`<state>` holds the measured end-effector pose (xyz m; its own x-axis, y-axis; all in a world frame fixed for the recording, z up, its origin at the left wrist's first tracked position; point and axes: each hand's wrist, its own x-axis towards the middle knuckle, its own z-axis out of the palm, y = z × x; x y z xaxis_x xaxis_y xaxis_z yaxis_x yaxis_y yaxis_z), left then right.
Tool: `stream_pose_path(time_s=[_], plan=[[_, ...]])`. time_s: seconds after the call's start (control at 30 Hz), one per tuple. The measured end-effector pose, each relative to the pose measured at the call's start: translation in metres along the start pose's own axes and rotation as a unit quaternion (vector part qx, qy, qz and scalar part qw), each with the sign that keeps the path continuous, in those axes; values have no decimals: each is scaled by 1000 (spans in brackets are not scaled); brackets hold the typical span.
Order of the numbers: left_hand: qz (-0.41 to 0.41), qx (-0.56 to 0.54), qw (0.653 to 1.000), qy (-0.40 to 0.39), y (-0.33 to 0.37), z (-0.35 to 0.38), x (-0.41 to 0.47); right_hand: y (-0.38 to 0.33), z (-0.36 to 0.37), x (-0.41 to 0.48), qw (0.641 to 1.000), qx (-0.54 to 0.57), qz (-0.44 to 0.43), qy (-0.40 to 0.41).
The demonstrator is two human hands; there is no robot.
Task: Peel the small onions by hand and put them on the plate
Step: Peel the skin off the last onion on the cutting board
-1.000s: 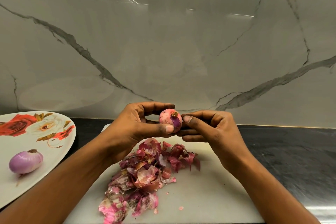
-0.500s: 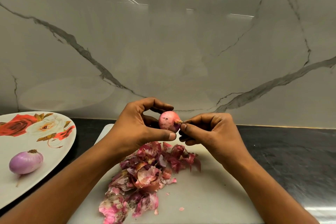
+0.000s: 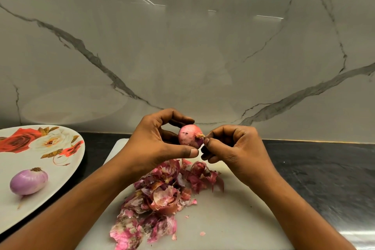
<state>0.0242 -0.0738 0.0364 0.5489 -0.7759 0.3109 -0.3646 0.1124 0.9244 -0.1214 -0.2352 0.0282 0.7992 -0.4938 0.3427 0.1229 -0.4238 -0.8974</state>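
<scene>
My left hand (image 3: 156, 144) grips a small pink onion (image 3: 189, 135) between thumb and fingers, above the white cutting board (image 3: 223, 219). Its brown dry tip points right. My right hand (image 3: 235, 148) has curled fingers, and its thumb and forefinger pinch at that tip. A peeled pale purple onion (image 3: 28, 181) lies on the white plate with red and white roses (image 3: 65, 170) at the left. A heap of pink and maroon onion skins (image 3: 162, 195) lies on the board under my hands.
The board rests on a dark countertop (image 3: 324, 172). A grey-veined marble wall (image 3: 182, 57) rises right behind it. The plate overhangs the counter's left part, close to the board's left edge.
The left hand has turned the onion so that its dry tip faces right instead of up. The right thumb and forefinger have closed in on that tip.
</scene>
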Motion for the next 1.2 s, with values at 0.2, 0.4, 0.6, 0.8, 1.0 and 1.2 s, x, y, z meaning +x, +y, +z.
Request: stream_pose_path(time_s=[0.2,0.4,0.6,0.8,1.0,1.2], plan=[[-20,-77,997,-2,0,-3,3,0,-1,0,1000,6,7,2],[-40,-167,985,-3,1,-6,4,0,-2,0,1000,10,18,4],[-55,-199,978,-7,1,-10,5,1,-2,1,999,21,33,12],[-76,-209,974,-49,-2,-11,4,3,-4,2,999,38,30,14],[-89,-209,971,-72,-2,-11,4,2,-4,1,999,46,24,11],[-81,-141,984,-71,-1,-8,2,-2,-2,-1,997,72,7,11]])
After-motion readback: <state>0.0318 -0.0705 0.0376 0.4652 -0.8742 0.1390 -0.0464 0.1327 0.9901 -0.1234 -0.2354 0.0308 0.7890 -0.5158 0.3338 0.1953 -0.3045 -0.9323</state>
